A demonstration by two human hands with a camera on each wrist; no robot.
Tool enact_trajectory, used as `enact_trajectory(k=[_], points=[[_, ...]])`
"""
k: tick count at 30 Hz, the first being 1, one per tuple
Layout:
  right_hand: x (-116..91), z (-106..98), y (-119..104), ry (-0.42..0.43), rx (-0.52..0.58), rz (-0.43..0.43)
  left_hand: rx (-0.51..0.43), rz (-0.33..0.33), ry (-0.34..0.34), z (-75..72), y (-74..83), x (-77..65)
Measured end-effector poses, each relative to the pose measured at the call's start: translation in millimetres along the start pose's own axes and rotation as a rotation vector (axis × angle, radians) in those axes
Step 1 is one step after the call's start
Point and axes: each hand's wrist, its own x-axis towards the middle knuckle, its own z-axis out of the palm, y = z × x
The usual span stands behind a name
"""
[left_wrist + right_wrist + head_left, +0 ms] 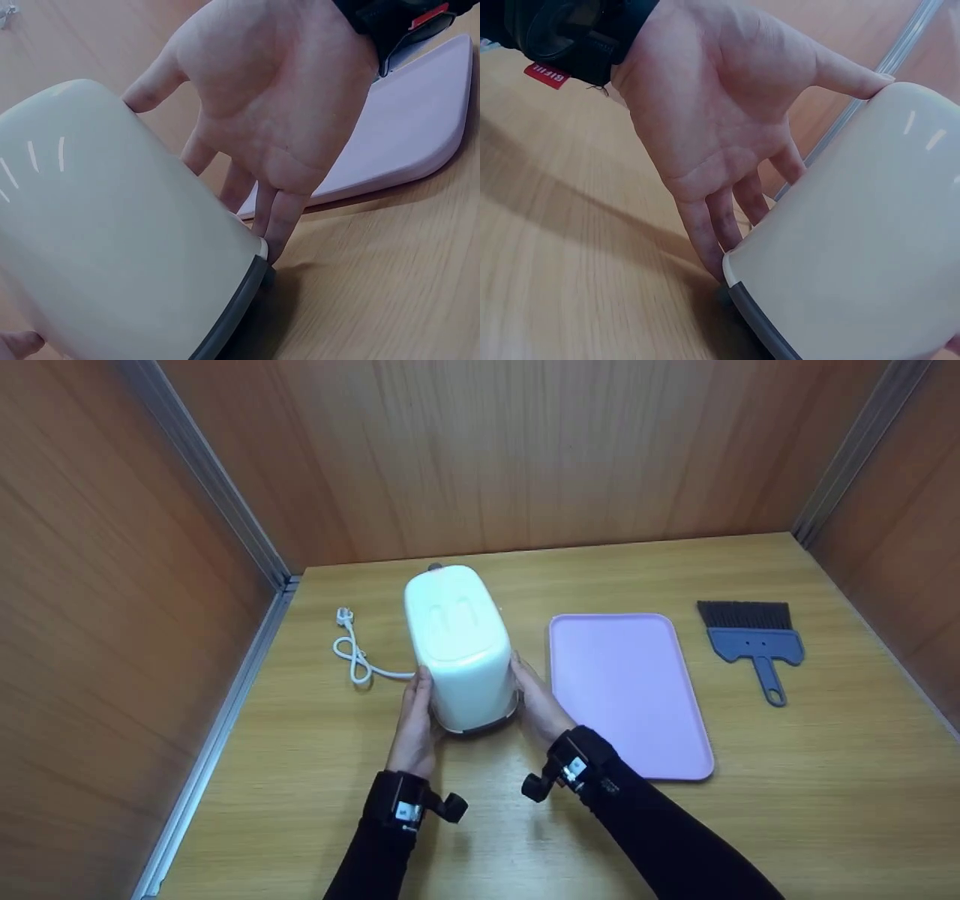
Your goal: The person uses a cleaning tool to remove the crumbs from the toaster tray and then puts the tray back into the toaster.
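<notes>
A white toaster (459, 637) with rounded corners and a dark base edge stands left of the table's middle, its smooth top facing up. Both hands hold it at its near end. My left hand (415, 727) grips the left side, thumb high on the wall and fingers reaching behind it. On the opposite side my right hand (541, 706) holds it in the same way. The left wrist view shows the right hand (255, 97) with fingertips low by the dark base edge (236, 311). In the right wrist view the left hand (720, 105) appears, its fingers partly hidden behind the toaster.
A white power cord (358, 656) with a plug lies looped left of the toaster. To the right lies a flat lilac tray (626, 697), close to the right hand. Farther right is a blue-grey brush (756, 643) with dark bristles. Wooden panels (525, 450) stand around the table.
</notes>
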Motion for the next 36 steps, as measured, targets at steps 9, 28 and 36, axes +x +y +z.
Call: enact_trajectory(k=[9, 28, 36], points=[[0.6, -2.7, -0.9, 0.02, -0.004, 0.026, -0.015, 0.024, -0.001, 1.4, -1.3, -1.0], [-4.3, -1.2, -0.2, 0.061, 0.0, 0.029, -0.087, 0.018, -0.041, -4.3, -10.3, 6.8], [-24.4, -1.9, -0.2, 0.156, 0.008, 0.091, -0.099, 0.053, -0.026, 0.3, -12.2, 7.0]])
